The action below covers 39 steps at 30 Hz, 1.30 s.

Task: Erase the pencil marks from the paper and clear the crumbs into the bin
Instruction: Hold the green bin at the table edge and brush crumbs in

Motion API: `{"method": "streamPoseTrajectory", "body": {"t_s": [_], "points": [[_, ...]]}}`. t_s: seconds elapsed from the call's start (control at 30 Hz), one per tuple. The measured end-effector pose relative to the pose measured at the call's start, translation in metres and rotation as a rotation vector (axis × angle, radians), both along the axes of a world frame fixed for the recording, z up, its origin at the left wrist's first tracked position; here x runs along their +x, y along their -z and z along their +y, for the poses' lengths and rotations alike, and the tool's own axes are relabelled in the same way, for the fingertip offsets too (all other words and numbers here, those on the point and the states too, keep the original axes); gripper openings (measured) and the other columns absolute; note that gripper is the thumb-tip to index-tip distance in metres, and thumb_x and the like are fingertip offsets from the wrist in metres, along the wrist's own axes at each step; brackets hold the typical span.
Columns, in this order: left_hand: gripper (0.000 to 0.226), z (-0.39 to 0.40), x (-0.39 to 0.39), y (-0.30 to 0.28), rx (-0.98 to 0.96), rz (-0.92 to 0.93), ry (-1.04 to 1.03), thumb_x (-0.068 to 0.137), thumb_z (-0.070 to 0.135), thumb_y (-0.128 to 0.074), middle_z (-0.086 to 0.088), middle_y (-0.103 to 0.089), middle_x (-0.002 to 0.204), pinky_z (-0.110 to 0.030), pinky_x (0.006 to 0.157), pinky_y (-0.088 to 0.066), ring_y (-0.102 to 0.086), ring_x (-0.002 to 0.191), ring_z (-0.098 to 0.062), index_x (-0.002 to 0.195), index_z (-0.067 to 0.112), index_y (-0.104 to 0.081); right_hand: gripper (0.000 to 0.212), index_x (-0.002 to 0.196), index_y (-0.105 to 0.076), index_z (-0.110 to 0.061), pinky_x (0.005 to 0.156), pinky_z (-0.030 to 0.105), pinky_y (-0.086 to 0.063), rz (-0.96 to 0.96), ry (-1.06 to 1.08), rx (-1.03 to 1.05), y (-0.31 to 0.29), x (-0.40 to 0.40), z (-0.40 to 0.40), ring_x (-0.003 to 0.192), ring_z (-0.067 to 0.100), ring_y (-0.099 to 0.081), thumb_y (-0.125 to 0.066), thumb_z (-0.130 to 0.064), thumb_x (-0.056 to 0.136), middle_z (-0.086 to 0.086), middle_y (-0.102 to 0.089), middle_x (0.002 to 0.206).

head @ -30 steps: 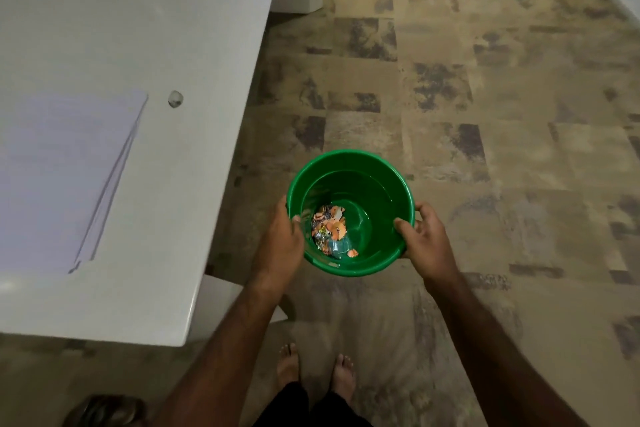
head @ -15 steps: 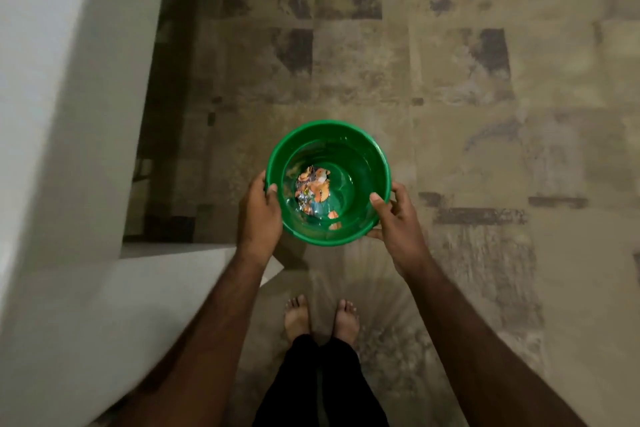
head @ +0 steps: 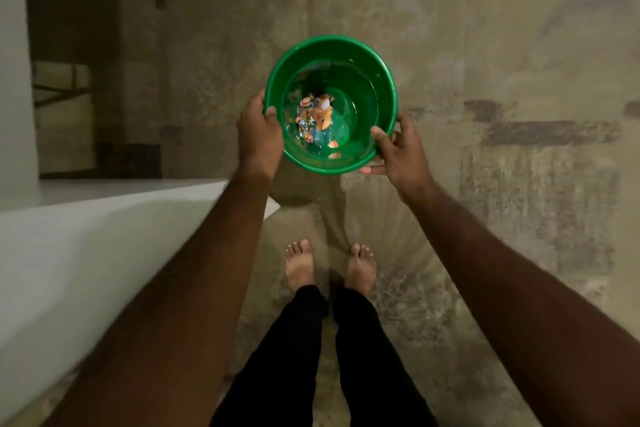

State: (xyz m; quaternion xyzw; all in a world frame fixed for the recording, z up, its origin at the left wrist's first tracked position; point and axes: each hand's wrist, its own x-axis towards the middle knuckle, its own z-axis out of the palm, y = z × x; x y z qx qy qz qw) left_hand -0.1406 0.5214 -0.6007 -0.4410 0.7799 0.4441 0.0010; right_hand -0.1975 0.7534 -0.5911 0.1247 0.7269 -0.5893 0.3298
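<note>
A round green bin (head: 374,80) is held over the tiled floor in front of me. Orange and silvery scraps (head: 317,120) lie at its bottom. My left hand (head: 258,132) grips the bin's left rim, thumb hooked inside. My right hand (head: 401,149) grips the lower right rim, thumb over the edge and fingers under it. The paper and the eraser are out of view.
The white table (head: 69,253) fills the lower left, its corner close to my left forearm. My bare feet (head: 329,267) stand on the patterned floor (head: 519,45) just below the bin. A dark gap (head: 76,45) shows under the table at upper left.
My view has tilted down and away from the tabletop; the paper and eraser have left the frame. Both hands keep the same grip, and the bin has moved out over the floor.
</note>
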Motion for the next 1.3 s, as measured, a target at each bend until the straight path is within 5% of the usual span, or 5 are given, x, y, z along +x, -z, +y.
{"method": "streamPoseTrajectory", "body": {"t_s": [0.13, 0.43, 0.93, 1.1, 1.3], "points": [[0.030, -0.004, -0.002, 0.072, 0.047, 0.013, -0.034, 0.104, 0.008, -0.048, -0.001, -0.072, 0.114, -0.036, 0.096, -0.058, -0.069, 0.104, -0.014, 0.127, 0.015, -0.067, 0.036, 0.144, -0.043, -0.015, 0.058, 0.041, -0.066, -0.006, -0.023, 0.008, 0.068, 0.001, -0.006, 0.087, 0.030, -0.081, -0.056, -0.016, 0.110, 0.017, -0.071, 0.128], [0.032, -0.005, -0.001, 0.180, 0.095, -0.003, -0.056, 0.103, 0.005, -0.049, -0.002, -0.073, 0.112, -0.027, 0.093, -0.056, -0.069, 0.103, -0.013, 0.126, 0.013, -0.069, 0.038, 0.146, -0.042, -0.016, 0.067, 0.052, -0.067, -0.018, -0.045, 0.076, 0.167, -0.008, -0.009, 0.083, 0.030, -0.081, -0.055, -0.016, 0.110, 0.015, -0.073, 0.123], [0.035, -0.003, 0.006, 0.215, 0.147, -0.073, -0.064, 0.105, 0.007, -0.048, -0.001, -0.070, 0.122, -0.029, 0.099, -0.053, -0.066, 0.113, -0.016, 0.136, 0.013, -0.063, 0.042, 0.150, -0.041, -0.021, 0.059, 0.044, -0.067, -0.085, -0.099, 0.140, 0.201, -0.016, -0.013, 0.105, 0.032, -0.077, -0.054, -0.014, 0.110, 0.019, -0.061, 0.145], [0.034, -0.001, 0.006, 0.217, 0.092, -0.076, -0.030, 0.106, 0.006, -0.047, -0.004, -0.068, 0.123, -0.011, 0.078, -0.049, -0.065, 0.111, -0.013, 0.137, 0.011, -0.061, 0.038, 0.147, -0.042, -0.022, 0.066, 0.051, -0.068, -0.075, -0.103, 0.155, 0.207, -0.023, -0.016, 0.103, 0.029, -0.077, -0.053, -0.015, 0.111, 0.016, -0.064, 0.141], [0.052, 0.003, 0.004, 0.213, 0.105, -0.072, -0.036, 0.105, 0.006, -0.049, -0.009, -0.056, 0.148, -0.032, 0.109, -0.047, -0.055, 0.134, -0.022, 0.156, 0.016, -0.042, 0.042, 0.149, -0.037, -0.015, 0.077, 0.049, -0.068, -0.026, -0.142, 0.216, 0.212, -0.026, -0.015, 0.098, 0.025, -0.077, -0.053, -0.025, 0.111, 0.013, -0.065, 0.128]]}}
